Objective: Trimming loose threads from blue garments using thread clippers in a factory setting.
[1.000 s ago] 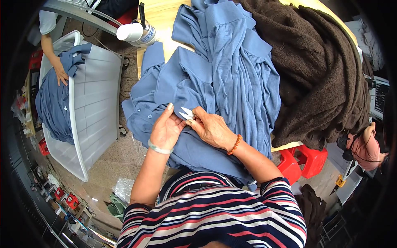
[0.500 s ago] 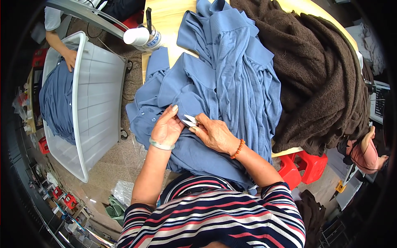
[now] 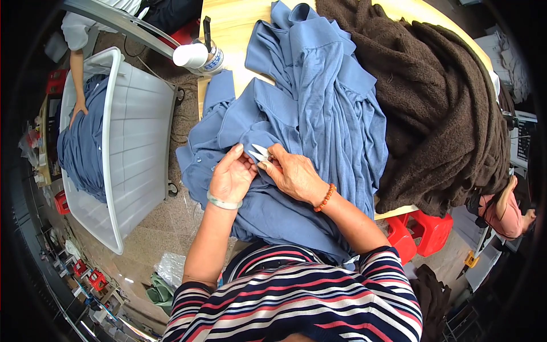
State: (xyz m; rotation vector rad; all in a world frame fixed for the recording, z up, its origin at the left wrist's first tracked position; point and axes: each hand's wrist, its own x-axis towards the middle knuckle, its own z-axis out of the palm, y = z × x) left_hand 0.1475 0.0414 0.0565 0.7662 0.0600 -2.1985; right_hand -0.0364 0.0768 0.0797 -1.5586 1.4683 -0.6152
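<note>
Blue knit garments with collars and buttons [image 3: 336,131] lie heaped over the table in front of me. My left hand [image 3: 231,175], palm turned up, pinches a fold of the blue cloth between thumb and fingers. Close beside it, my right hand [image 3: 293,175] is closed on small thread snips [image 3: 260,153]. The two pale blades stand apart and point left toward my left fingertips. Whether a thread lies between the blades is too small to make out.
Dark brown fuzzy cloth [image 3: 439,108] is piled on the right of the wooden table [image 3: 231,28]. White cups [image 3: 191,56] and a jar stand at its far left corner. A wheeled white bin [image 3: 139,137] holds blue garments; a co-worker's hand [image 3: 80,108] rests inside. Red stools [image 3: 430,232] stand at right.
The co-worker's hand has moved left and down from near the bin's rim onto the blue garments. My hands and the snips have barely shifted.
</note>
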